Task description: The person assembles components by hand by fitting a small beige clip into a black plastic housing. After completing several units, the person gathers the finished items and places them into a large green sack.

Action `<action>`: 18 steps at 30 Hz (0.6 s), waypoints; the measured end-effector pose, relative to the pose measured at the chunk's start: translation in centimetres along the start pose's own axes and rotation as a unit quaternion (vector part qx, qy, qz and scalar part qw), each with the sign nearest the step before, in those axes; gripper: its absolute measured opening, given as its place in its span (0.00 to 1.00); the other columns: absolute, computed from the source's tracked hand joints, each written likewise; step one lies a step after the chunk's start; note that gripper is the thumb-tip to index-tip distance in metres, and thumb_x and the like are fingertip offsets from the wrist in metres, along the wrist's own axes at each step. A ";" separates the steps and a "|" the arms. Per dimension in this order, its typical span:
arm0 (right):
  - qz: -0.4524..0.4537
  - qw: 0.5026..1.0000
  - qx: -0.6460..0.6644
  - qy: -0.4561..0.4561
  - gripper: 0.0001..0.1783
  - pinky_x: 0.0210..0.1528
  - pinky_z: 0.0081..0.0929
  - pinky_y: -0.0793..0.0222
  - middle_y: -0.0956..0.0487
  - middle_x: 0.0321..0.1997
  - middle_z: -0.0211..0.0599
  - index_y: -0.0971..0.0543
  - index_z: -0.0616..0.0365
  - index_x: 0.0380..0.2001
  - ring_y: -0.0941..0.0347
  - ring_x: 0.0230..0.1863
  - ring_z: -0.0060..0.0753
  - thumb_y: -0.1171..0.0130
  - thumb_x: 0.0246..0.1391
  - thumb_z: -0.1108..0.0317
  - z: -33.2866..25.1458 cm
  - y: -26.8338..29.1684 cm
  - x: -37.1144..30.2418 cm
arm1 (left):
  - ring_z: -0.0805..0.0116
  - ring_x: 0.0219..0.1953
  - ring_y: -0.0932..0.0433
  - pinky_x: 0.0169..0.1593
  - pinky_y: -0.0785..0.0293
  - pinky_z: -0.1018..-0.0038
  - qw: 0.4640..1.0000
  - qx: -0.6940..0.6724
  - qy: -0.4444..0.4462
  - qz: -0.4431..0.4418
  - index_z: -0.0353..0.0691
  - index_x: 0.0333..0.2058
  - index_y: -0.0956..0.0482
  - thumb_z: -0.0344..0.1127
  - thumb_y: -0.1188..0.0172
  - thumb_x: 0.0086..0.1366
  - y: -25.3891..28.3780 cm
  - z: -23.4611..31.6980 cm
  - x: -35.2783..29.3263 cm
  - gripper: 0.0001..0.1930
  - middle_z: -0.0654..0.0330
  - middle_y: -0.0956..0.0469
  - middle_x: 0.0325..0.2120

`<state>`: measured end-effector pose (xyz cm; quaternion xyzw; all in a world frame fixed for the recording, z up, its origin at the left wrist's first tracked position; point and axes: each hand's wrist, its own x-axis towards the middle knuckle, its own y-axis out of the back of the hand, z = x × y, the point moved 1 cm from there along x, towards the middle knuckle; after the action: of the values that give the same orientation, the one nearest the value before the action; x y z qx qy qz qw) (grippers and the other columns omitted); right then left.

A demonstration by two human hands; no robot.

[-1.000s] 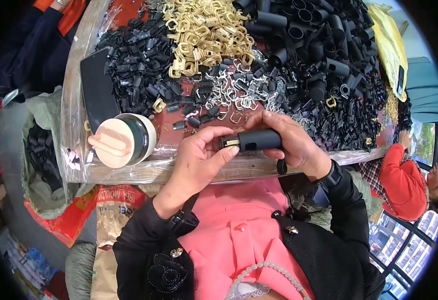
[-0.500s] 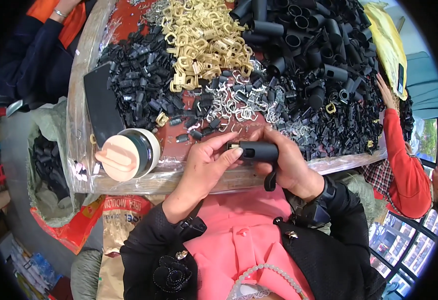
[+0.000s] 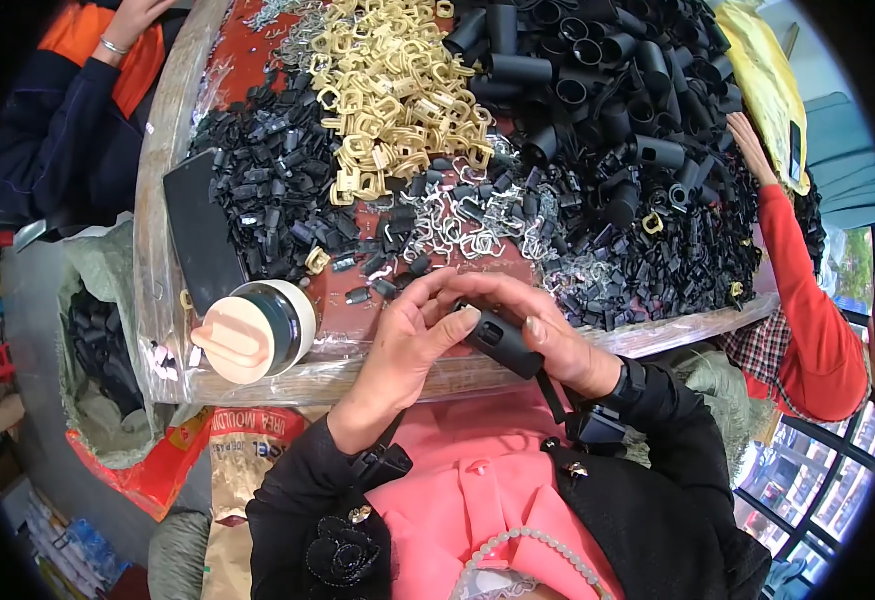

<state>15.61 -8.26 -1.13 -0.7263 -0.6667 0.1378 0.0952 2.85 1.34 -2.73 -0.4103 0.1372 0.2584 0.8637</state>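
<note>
While black tube (image 3: 503,343) slants — left fingers (image 3: 420,292) and right fingers (image 3: 503,290) flank it.

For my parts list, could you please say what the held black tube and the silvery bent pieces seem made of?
Black tube: probably matte plastic, perhaps coated metal; evenly dark, soft highlights. Silvery bent pieces: likely shiny metal wire, glinting brightly.

A narrow passage is left over bare red worktop (image 3: 345,322) between the lidded jar (image 3: 289,318) and the left fingers (image 3: 426,289). Farther left, it is hemmed in by that jar. Ahead, the way is blocked by metal hooks (image 3: 470,236) and heaped beige clips (image 3: 403,105). Room between left and right fingers (image 3: 542,338) is taken by the black tube (image 3: 511,350). At far right, the worktop is crossed by a co-worker's arm (image 3: 791,250).
</note>
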 end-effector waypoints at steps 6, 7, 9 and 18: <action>0.013 0.999 -0.029 -0.006 0.46 0.56 0.28 0.47 0.36 0.52 0.44 0.41 0.68 0.53 0.40 0.54 0.33 0.61 0.47 0.34 0.6 0.8 -0.2 | 0.75 0.41 0.30 0.44 0.32 0.80 0.998 0.015 -0.031 -0.062 0.35 0.53 0.42 0.28 0.36 0.48 0.0 -0.8 0.0 0.34 0.62 0.32 0.41; 0.012 0.999 -0.030 -0.004 0.46 0.56 0.28 0.47 0.36 0.52 0.44 0.41 0.68 0.53 0.40 0.54 0.33 0.61 0.47 0.34 0.6 0.7 -0.3 | 0.75 0.41 0.30 0.44 0.32 0.80 0.997 0.017 -0.034 -0.062 0.35 0.53 0.42 0.28 0.36 0.48 0.0 -0.9 0.0 0.34 0.62 0.32 0.41; 0.026 0.999 -0.026 0.003 0.46 0.55 0.27 0.46 0.35 0.52 0.44 0.41 0.68 0.53 0.39 0.53 0.33 0.61 0.46 0.34 0.6 0.4 -0.5 | 0.75 0.41 0.30 0.45 0.33 0.79 0.998 0.003 -0.026 -0.056 0.34 0.52 0.42 0.27 0.35 0.47 -0.1 -1.2 0.0 0.34 0.62 0.32 0.40; 0.061 0.998 0.013 0.026 0.46 0.53 0.26 0.44 0.34 0.50 0.42 0.39 0.68 0.52 0.38 0.51 0.30 0.61 0.46 0.33 0.3 -0.6 -1.1 | 0.76 0.41 0.31 0.46 0.32 0.79 0.998 -0.041 0.002 -0.049 0.34 0.51 0.40 0.25 0.38 0.49 -1.0 -1.7 -0.7 0.30 0.64 0.31 0.39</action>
<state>14.89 -9.37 -1.19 -0.7675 -0.6167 0.1335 0.1133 2.76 -0.71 -2.85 -0.4518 0.1082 0.2201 0.8577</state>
